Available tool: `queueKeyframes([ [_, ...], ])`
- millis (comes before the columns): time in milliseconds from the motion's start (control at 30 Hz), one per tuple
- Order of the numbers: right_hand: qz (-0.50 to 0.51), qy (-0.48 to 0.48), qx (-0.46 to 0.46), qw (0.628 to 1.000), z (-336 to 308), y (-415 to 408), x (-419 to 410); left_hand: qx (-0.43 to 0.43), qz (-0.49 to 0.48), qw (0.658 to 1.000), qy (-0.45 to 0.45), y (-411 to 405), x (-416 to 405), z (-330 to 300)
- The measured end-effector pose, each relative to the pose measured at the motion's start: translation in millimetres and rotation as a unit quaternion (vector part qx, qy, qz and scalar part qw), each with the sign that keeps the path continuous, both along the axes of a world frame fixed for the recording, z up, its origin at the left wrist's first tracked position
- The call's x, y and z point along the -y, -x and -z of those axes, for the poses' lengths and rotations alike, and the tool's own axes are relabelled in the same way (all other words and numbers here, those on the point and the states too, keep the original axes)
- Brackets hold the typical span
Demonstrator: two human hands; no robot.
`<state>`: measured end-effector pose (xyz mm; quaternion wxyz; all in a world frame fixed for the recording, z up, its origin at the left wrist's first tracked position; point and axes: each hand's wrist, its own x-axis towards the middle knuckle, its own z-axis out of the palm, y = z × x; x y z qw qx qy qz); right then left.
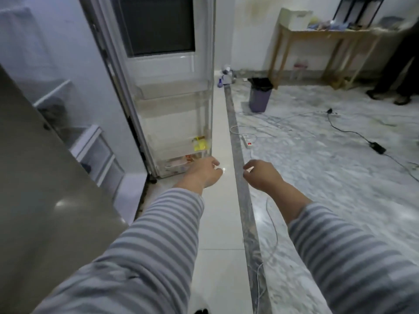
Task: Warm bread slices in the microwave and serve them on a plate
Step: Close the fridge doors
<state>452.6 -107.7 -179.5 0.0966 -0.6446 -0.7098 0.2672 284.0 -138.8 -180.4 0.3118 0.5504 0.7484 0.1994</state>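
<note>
Hands, two of them, reach forward from grey-and-white striped sleeves at the centre of the frame. The left hand (202,172) hangs with loosely curled fingers holding nothing, just in front of the bottom shelf of the open white fridge door (172,87). The right hand (260,174) is likewise loosely curled and empty, over the grey stone threshold strip (238,141). One yellow packet (199,143) sits in a clear plastic door shelf; no bread can be made out. One purple plastic bin (260,96) with a black liner stands at upper centre right on marbled floor. One white power strip (246,140) lies near the threshold. One wooden table (322,35) fills the upper right
</note>
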Motion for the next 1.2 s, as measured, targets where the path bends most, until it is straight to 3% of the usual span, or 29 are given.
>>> queueKeyframes([
  [267,0.061,-0.003,-0.01,0.998,2,-47,-127,-0.027,0.061,0.998,-0.011,-38,-149,-4],
  [467,0.037,-0.023,-0.007,0.999,-8,-89,-239,-0.007,0.037,0.999,-0.02,-84,-254,-11],
  [633,-0.036,-0.032,-0.004,0.999,-34,-108,-348,0.016,-0.037,0.999,-0.033,-112,-339,-25],
  [800,-0.116,-0.056,-0.011,0.992,-55,-105,-449,-0.025,-0.091,0.994,-0.053,-118,-417,-44],
  [1067,-0.22,-0.092,-0.051,0.97,-76,-46,-587,-0.075,-0.182,0.975,-0.102,-79,-531,-70],
  [1200,-0.269,-0.122,-0.073,0.953,-93,-9,-643,-0.137,-0.24,0.947,-0.163,-51,-579,-91],
])
